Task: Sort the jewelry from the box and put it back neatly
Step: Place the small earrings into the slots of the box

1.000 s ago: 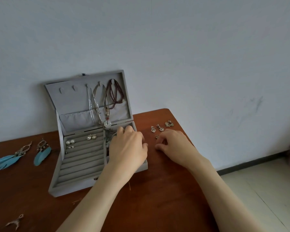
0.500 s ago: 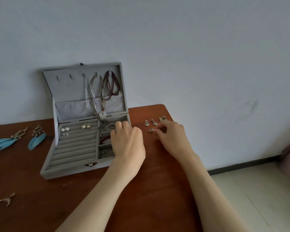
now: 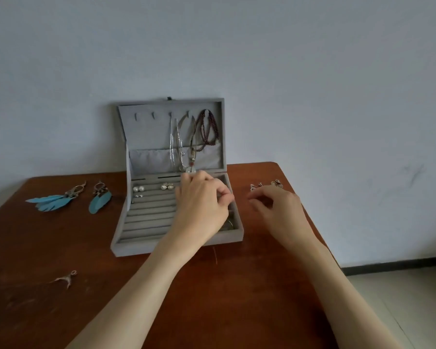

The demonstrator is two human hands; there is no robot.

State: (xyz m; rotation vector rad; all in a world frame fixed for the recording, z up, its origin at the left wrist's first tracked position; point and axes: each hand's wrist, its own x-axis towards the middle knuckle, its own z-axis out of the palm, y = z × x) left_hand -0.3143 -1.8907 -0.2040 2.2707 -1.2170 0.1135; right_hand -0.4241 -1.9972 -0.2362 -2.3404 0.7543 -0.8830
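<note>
Jewelry box (image 3: 146, 244) sits open at about 12 o'clock on the wooden table (image 3: 237, 298), lid up against the wall. Necklaces (image 3: 178, 144) hang from the hooks inside the lid, with a dark red bead strand (image 3: 208, 129) on the rightmost hook. Down in the ring rolls there's a pair of pearl studs (image 3: 139, 189) at the back left and a pair of small silver earrings (image 3: 167, 186) just right of them.

Left hand (image 3: 199, 205) is over the right side of the box, fingers curled in, thumb and forefinger pinched together at the tips. Honestly can't tell if there's something tiny between them or nothing at all.

Right hand (image 3: 278, 210) hovers over the table at roughly 1 o'clock, just right of the box, fingers loosely bent and spread, not holding anything I can see. Just beyond its fingertips lies a small cluster of silver earrings (image 3: 264, 185) on the wood.

Over at 10 o'clock two blue feather earrings (image 3: 71, 200) lie side by side on the table, well apart from the box. At 8 o'clock, near the table's front edge, there's one little metal piece (image 3: 66, 279), too small to make out.
</note>
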